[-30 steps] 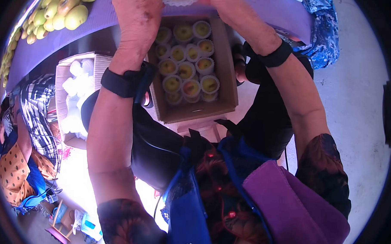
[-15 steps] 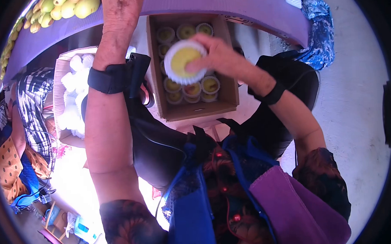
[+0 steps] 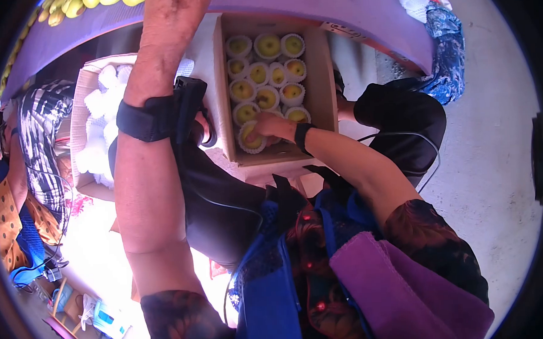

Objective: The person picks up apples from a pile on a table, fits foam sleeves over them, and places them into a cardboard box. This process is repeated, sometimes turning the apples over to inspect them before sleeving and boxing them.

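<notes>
My right hand (image 3: 271,127) reaches into the near-left corner of a cardboard box (image 3: 280,156). Its fingers are closed on a yellow-green fruit in a white foam net (image 3: 252,138), low against the box's near side. Rows of similar netted fruit (image 3: 267,99) fill the layer beyond it, some with a reddish blush. My left arm stretches up past the box's left side. Only the back of my left hand (image 3: 176,14) shows at the top edge, near the purple-covered table; its fingers lie outside the view.
A carton (image 3: 79,146) of white foam nets (image 3: 102,109) stands left of the fruit box. The purple-covered table (image 3: 265,1) curves across the top, with loose yellow-green fruit (image 3: 77,6) at its left. A blue patterned cloth (image 3: 446,56) hangs at right. Another person sits at far left.
My right hand has lowered the netted fruit from above the box into its near-left corner. The rows of fruit are now less covered. My left hand stays at the top edge.
</notes>
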A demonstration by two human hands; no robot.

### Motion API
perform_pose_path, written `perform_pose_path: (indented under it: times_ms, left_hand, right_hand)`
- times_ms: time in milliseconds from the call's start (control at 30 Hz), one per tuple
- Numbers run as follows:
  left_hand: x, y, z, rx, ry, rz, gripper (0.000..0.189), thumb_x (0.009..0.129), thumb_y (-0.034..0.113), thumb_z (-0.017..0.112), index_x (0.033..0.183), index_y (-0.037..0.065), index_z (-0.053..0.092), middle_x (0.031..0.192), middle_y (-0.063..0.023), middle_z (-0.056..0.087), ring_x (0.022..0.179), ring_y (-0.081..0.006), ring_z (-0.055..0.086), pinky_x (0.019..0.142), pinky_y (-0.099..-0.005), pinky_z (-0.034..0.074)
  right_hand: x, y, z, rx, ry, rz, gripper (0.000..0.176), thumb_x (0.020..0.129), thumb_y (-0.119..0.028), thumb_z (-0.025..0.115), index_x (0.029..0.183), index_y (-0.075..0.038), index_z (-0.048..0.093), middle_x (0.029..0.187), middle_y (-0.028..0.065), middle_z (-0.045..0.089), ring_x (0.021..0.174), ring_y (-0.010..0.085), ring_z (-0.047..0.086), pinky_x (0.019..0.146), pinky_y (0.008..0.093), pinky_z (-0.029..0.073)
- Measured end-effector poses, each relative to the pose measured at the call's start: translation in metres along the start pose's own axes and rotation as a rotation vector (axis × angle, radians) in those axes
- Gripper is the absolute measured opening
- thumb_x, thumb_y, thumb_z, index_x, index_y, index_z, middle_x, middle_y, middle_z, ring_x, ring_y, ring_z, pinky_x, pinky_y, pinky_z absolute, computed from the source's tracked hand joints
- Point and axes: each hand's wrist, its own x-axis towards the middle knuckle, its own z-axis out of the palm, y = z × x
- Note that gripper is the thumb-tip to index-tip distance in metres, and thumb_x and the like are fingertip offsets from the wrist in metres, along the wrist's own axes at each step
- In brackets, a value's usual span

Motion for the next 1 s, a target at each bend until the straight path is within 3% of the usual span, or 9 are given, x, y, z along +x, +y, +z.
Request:
perform_pose_path:
  times_ms: [167, 267, 367, 500, 567, 667, 767, 867, 1000]
  left_hand:
    - [-0.006, 0.011, -0.004, 0.232, -0.078, 0.112, 0.04, 0.096, 0.035, 0.053, 0.101, -0.004, 0.061, 0.08, -0.0104, 0.061, 0.079, -0.0175, 0.058, 0.069, -0.031, 0.047]
    - [-0.009, 0.013, -0.003, 0.207, -0.058, 0.147, 0.037, 0.096, 0.031, 0.053, 0.1, -0.005, 0.061, 0.077, -0.013, 0.062, 0.077, -0.0194, 0.059, 0.071, -0.0323, 0.047]
    - [-0.005, 0.003, -0.003, 0.2, -0.071, 0.224, 0.037, 0.095, 0.031, 0.054, 0.1, -0.005, 0.062, 0.08, -0.0158, 0.064, 0.077, -0.0233, 0.061, 0.071, -0.0341, 0.048]
    - [-0.005, 0.003, -0.002, 0.244, -0.049, 0.274, 0.035, 0.094, 0.029, 0.055, 0.098, -0.004, 0.063, 0.079, -0.0179, 0.065, 0.075, -0.0265, 0.063, 0.07, -0.0352, 0.048]
    - [-0.006, 0.002, -0.002, 0.258, -0.044, 0.271, 0.035, 0.094, 0.029, 0.055, 0.097, -0.004, 0.064, 0.079, -0.0182, 0.065, 0.075, -0.027, 0.063, 0.069, -0.0354, 0.049]
    - [-0.006, 0.004, -0.002, 0.261, -0.064, 0.293, 0.034, 0.093, 0.029, 0.056, 0.096, -0.004, 0.064, 0.078, -0.0184, 0.065, 0.074, -0.0278, 0.064, 0.069, -0.0354, 0.049]
    - [-0.006, 0.006, 0.001, 0.252, -0.103, 0.218, 0.034, 0.094, 0.029, 0.056, 0.094, -0.004, 0.064, 0.077, -0.0191, 0.064, 0.074, -0.0287, 0.064, 0.068, -0.0357, 0.049]
    - [-0.005, 0.006, 0.006, 0.293, -0.099, 0.255, 0.033, 0.093, 0.029, 0.056, 0.092, -0.004, 0.065, 0.075, -0.0195, 0.064, 0.071, -0.0301, 0.063, 0.066, -0.037, 0.049]
    - [-0.005, 0.003, 0.009, 0.362, -0.156, 0.394, 0.031, 0.093, 0.027, 0.056, 0.089, -0.003, 0.065, 0.075, -0.0204, 0.064, 0.072, -0.0341, 0.063, 0.066, -0.0395, 0.049]
  right_hand:
    - [0.032, -0.001, 0.023, -0.178, -0.009, 0.26, 0.07, 0.068, -0.035, 0.082, 0.117, 0.008, 0.056, 0.116, 0.0209, 0.062, 0.069, 0.0302, 0.071, 0.072, 0.0421, 0.053]
    - [0.059, -0.005, 0.03, -0.443, -0.131, 0.296, 0.071, 0.07, -0.037, 0.081, 0.12, 0.008, 0.055, 0.113, 0.0187, 0.065, 0.069, 0.0302, 0.071, 0.083, 0.0436, 0.049]
    - [0.058, -0.005, 0.029, -0.366, -0.173, 0.297, 0.071, 0.072, -0.038, 0.079, 0.122, 0.006, 0.055, 0.109, 0.0186, 0.066, 0.068, 0.0299, 0.07, 0.091, 0.0418, 0.045]
    - [0.058, -0.001, 0.035, -0.358, -0.122, 0.265, 0.069, 0.074, -0.04, 0.078, 0.122, 0.004, 0.056, 0.107, 0.0181, 0.067, 0.064, 0.03, 0.07, 0.083, 0.0394, 0.05]
    - [0.035, -0.006, 0.032, -0.103, -0.061, 0.244, 0.075, 0.067, -0.037, 0.083, 0.118, 0.011, 0.056, 0.12, 0.0203, 0.057, 0.109, 0.0298, 0.057, 0.102, 0.0381, 0.038]
    - [0.08, 0.03, 0.045, 0.19, -0.112, 0.234, 0.07, 0.07, -0.024, 0.083, 0.123, 0.011, 0.051, 0.131, 0.0189, 0.044, 0.121, 0.0333, 0.043, 0.097, 0.0474, 0.045]
    - [0.07, 0.023, 0.047, 0.324, -0.031, 0.278, 0.067, 0.076, -0.02, 0.079, 0.127, 0.009, 0.048, 0.131, 0.0192, 0.043, 0.117, 0.0355, 0.047, 0.082, 0.0509, 0.055]
    - [0.094, 0.043, 0.046, 0.353, -0.151, 0.24, 0.065, 0.077, -0.02, 0.078, 0.128, 0.006, 0.048, 0.133, 0.0208, 0.042, 0.114, 0.0377, 0.049, 0.071, 0.0467, 0.06]
    - [0.108, 0.044, 0.057, 0.306, -0.14, 0.273, 0.067, 0.076, -0.018, 0.079, 0.131, 0.004, 0.047, 0.132, 0.0216, 0.043, 0.111, 0.0393, 0.052, 0.072, 0.0468, 0.06]
